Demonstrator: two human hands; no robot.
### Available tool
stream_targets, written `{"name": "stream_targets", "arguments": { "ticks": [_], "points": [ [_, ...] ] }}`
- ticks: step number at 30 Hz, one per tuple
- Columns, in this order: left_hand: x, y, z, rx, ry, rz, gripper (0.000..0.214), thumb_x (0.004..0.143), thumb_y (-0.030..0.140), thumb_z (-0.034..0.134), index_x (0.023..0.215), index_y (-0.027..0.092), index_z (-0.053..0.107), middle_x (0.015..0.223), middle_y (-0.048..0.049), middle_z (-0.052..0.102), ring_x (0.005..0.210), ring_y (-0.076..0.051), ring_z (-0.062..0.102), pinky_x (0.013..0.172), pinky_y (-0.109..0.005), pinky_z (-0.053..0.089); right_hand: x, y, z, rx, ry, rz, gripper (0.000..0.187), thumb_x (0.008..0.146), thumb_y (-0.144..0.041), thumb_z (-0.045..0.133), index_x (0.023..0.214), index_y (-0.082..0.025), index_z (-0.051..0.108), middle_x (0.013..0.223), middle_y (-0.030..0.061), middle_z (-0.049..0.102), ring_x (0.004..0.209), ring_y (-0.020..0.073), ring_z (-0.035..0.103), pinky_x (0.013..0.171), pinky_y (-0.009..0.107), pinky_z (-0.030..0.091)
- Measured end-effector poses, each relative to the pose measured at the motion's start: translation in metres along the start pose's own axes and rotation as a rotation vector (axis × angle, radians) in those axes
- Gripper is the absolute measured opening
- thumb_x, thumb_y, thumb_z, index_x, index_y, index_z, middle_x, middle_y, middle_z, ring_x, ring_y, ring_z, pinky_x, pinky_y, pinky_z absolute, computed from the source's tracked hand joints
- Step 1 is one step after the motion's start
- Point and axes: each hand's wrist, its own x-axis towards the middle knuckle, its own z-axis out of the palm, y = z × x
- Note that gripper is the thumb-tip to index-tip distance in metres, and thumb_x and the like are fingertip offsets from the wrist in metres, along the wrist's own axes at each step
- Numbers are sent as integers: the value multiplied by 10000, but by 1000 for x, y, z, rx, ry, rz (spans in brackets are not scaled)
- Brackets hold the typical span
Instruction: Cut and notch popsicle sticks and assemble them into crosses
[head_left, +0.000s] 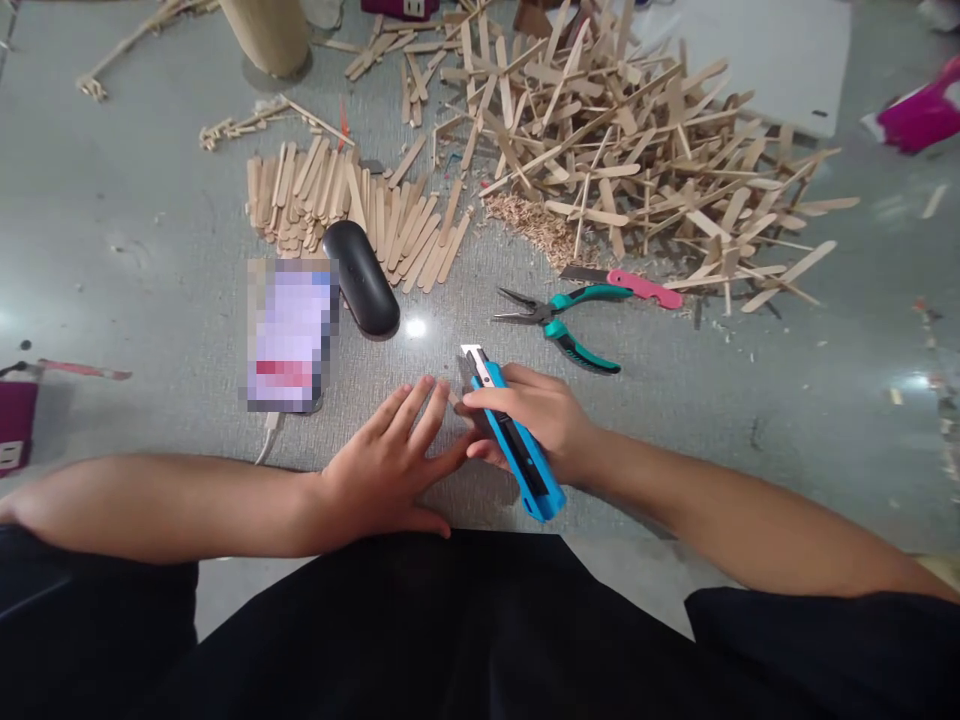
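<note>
My right hand (544, 415) is wrapped round a blue box cutter (517, 445). The cutter's blade end points up and left, a little above the table. My left hand (394, 460) lies flat on the table just left of it, fingers stretched and spread. Between the two hands a small part of a wooden stick (459, 405) shows by my left fingertips; the rest is hidden. Long-nose pliers (551, 312) with green and black handles lie spread beyond my right hand. Behind them is a pink folding knife (643, 287) with its blade out.
A large heap of joined craft sticks (622, 150) fills the back right, with wood shavings (536, 225) at its edge. Loose craft sticks (322, 190) lie at back left. Nearer are a black case (361, 278) and a blurred phone (291, 335) with a white cable (268, 437).
</note>
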Motion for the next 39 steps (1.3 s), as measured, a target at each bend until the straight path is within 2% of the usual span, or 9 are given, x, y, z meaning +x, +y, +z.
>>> {"name": "stream_targets", "arguments": {
  "ticks": [6, 9, 15, 18, 20, 23, 29, 34, 39],
  "points": [
    [1, -7, 2, -63, -32, 0, 1325, 889, 1109, 645, 1849, 216, 452, 1826, -367, 543, 1659, -586, 630, 1314, -654, 591, -8, -2, -7, 42, 55, 77, 517, 1172, -471, 715, 1620, -279, 540, 1105, 36, 897, 934, 239, 882, 835, 402, 728],
    [2, -9, 6, -119, -62, -5, 1314, 905, 1090, 656, 1883, 246, 413, 1894, -371, 441, 1719, -592, 558, 1353, -673, 541, -6, -5, -12, 68, 62, 88, 394, 1182, -412, 689, 1540, -275, 598, 1136, 48, 893, 948, 233, 895, 855, 395, 741],
    [3, -5, 15, -160, -92, -61, 1427, 835, 1103, 726, 1939, 305, 301, 1948, -365, 340, 1784, -586, 464, 1398, -697, 468, 0, 0, -19, 111, 90, 13, 225, 1190, -494, 728, 1304, -311, 661, 819, -11, 788, 654, 195, 762, 619, 346, 650],
    [4, -5, 14, -161, -84, -55, 1397, 865, 1090, 710, 1942, 303, 298, 1934, -382, 354, 1780, -570, 483, 1392, -673, 479, -2, -1, -21, 124, 117, 21, 175, 1197, -416, 697, 1345, -325, 677, 725, -38, 735, 579, 196, 723, 571, 351, 623],
    [5, -5, 12, -157, -94, -38, 1353, 901, 1080, 680, 1940, 296, 309, 1922, -392, 371, 1773, -557, 501, 1382, -659, 496, -4, -3, -21, 130, 135, 66, 268, 1209, -386, 649, 1469, -321, 660, 769, -27, 776, 606, 204, 763, 599, 358, 653],
    [6, -4, 10, -141, -108, -71, 1396, 846, 1117, 690, 1936, 324, 325, 1921, -374, 396, 1777, -547, 498, 1379, -672, 499, -8, -6, -20, 140, 151, 127, 419, 1225, -451, 631, 1615, -299, 604, 876, -7, 854, 669, 212, 830, 628, 359, 686],
    [6, -2, 10, -119, -123, -82, 1421, 841, 1127, 678, 1953, 346, 263, 1924, -363, 399, 1774, -554, 500, 1385, -671, 476, -14, -3, -20, 125, 142, 138, 487, 1229, -615, 596, 1625, -333, 634, 998, 38, 902, 808, 261, 890, 712, 408, 731],
    [4, -3, 11, -110, -126, -82, 1454, 855, 1143, 629, 1970, 333, 166, 1929, -370, 377, 1766, -564, 505, 1407, -666, 411, -12, 0, -19, 131, 111, 118, 508, 1214, -510, 628, 1702, -368, 602, 1045, 41, 893, 913, 285, 901, 778, 431, 768],
    [6, -1, 11, -63, -125, -72, 1446, 831, 1168, 611, 1947, 305, 295, 1908, -394, 392, 1729, -588, 543, 1386, -676, 407, -9, 0, -17, 126, 67, 104, 514, 1174, -391, 678, 1682, -362, 608, 1152, 69, 887, 1002, 295, 907, 850, 436, 791]
  ]
}}
